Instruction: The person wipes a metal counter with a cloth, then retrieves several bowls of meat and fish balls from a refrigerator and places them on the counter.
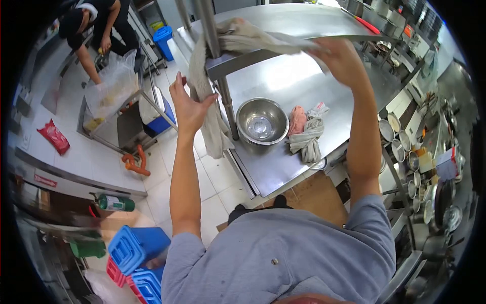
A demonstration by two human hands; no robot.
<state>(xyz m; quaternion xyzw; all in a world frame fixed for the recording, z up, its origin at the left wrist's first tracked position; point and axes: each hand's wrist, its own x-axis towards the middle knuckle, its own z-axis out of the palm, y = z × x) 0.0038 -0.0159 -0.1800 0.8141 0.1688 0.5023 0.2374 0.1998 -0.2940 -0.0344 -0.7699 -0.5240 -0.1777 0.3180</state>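
A long, off-white cloth (248, 38) is draped around the steel post and along the corner of the upper shelf (298, 20). Its one end hangs down past the shelf corner on the left. My right hand (341, 60), slightly blurred, is closed on the other end at the shelf's front edge. Beside the hanging part is my left hand (190, 107), thumb and fingers apart, with the thumb tip overlapping the fabric. Below the shelf, a steel bowl (262, 121) stands on the steel table (283, 172). A pink cloth (297, 120) and a crumpled grey cloth (309, 139) lie right of it.
A person (104, 30) at the upper left handles a clear plastic bag (114, 86). Blue lidded bins (139, 245) stand at the lower left near a green gas canister (115, 202). Pots and pans (415, 162) crowd the right side. A red-handled tool (367, 24) lies on the shelf.
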